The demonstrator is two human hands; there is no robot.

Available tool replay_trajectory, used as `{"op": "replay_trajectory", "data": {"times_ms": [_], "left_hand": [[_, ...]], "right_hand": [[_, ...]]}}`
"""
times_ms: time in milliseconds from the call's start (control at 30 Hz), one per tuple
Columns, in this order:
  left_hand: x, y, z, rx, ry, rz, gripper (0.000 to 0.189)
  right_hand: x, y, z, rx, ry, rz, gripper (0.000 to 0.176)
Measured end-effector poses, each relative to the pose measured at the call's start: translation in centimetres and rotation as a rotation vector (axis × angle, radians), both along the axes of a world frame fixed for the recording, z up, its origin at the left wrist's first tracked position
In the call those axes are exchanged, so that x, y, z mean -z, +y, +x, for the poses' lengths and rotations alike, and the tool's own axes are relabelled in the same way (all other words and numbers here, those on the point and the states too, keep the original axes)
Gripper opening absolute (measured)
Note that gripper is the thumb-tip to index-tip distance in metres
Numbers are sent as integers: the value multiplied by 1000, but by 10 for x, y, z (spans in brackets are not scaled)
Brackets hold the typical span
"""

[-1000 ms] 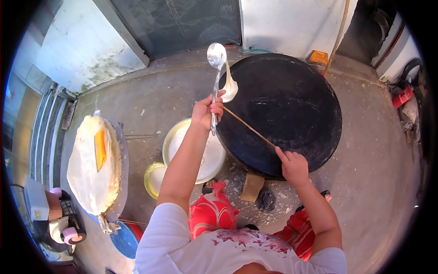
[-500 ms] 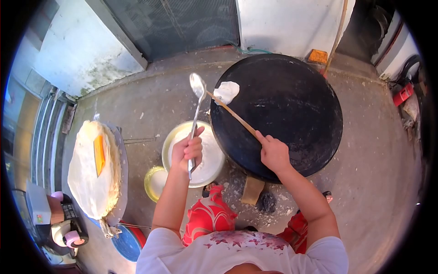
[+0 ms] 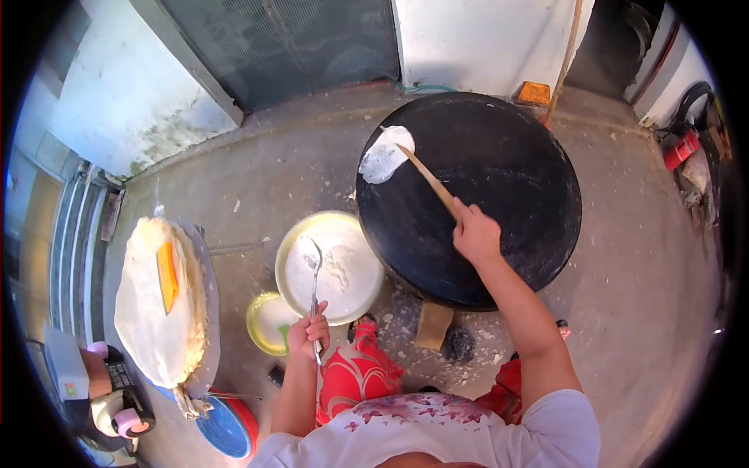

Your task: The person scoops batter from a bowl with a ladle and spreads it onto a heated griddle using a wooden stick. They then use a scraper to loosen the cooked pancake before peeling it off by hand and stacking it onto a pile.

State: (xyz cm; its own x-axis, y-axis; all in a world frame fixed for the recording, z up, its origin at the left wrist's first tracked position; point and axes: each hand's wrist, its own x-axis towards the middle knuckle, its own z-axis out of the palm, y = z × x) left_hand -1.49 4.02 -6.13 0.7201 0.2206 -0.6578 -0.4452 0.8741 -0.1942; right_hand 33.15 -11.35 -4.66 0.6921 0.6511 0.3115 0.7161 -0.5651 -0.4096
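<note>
- Holding a long metal spoon (image 3: 314,273) by the near end of its handle, the left hand (image 3: 308,334) has its fingers curled tight around it.
- The round end of the spoon rests in white batter inside a big bowl (image 3: 281,269). The big bowl sits on the floor, just left of the black pan (image 3: 515,179).
- The right hand (image 3: 476,232) is over the near left part of the black pan. Its fingers are pressed together around the near end of a thin wooden stick (image 3: 429,175).
- The far end of the stick touches a white blob of batter (image 3: 382,156). The blob lies at the far left edge of the pan and covers only a small bit of it.
- A small yellow bowl (image 3: 264,318) sits just beside the big bowl, on its near left side and close to the left hand.
- Farther left, a pile of thin white pancakes (image 3: 148,312) lies on a round tray (image 3: 204,312). An orange flat tool (image 3: 166,274) lies on top of the pile.
- A blue round thing (image 3: 222,425) is on the floor near the tray, on the near side.
- A tan block (image 3: 431,324) sits under the near edge of the pan.
</note>
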Motion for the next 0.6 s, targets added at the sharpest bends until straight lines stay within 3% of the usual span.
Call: {"op": "replay_trajectory", "data": {"times_ms": [33,67,167,233,300,367,400,433,500,600], "left_hand": [[4,-1,-4,-12,15,3,30],[9,-3,-7,-27,28,3,30],[22,-7,-12,-42,28,-5,30],[26,-10,-12,-39,23,-8,30],[26,-9,-11,-37,-15,-69,30],[29,-8,-13,-32,-15,-55,30],[31,-7,-12,-34,-15,-47,30],[32,-6,-9,-30,-22,-47,30],[33,-7,-11,-36,-41,-52,30],[31,-6,-11,-37,-17,-85,30]], "right_hand": [[7,1,-8,1,122,205,41],[12,0,-18,-49,140,241,38],[-2,-5,-19,-100,-78,-133,45],[6,1,16,54,-160,-258,53],[13,5,18,103,-127,-207,49],[32,10,3,9,52,251,44],[-6,6,-19,-34,181,73,39],[-13,4,-23,-71,145,-36,41],[-5,4,8,70,-60,-203,43],[1,6,31,182,59,-84,42]]}}
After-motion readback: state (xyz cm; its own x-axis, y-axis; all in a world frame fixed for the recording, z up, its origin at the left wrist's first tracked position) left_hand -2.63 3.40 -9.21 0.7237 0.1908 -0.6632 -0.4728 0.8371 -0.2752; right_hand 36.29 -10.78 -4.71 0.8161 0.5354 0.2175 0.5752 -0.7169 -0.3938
